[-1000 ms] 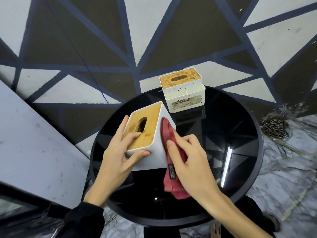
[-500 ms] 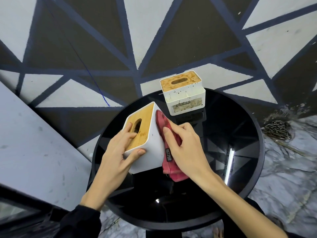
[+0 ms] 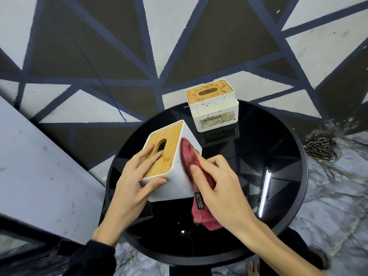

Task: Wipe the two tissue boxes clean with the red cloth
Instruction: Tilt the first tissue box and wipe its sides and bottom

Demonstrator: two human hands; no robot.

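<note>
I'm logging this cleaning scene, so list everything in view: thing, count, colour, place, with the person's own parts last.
near tissue box: one, white with a wooden lid, tipped on the table's near left part
far tissue box: one, white with a stained wooden lid, upright at the table's far edge
red cloth: one, red, against the near box's right side
round table: one, glossy black
chain: one pile, dark metal, on the floor to the right
wall: grey, brown and blue triangles
left hand: holds the near box, fingers on its lid
right hand: presses the cloth to the box
</note>
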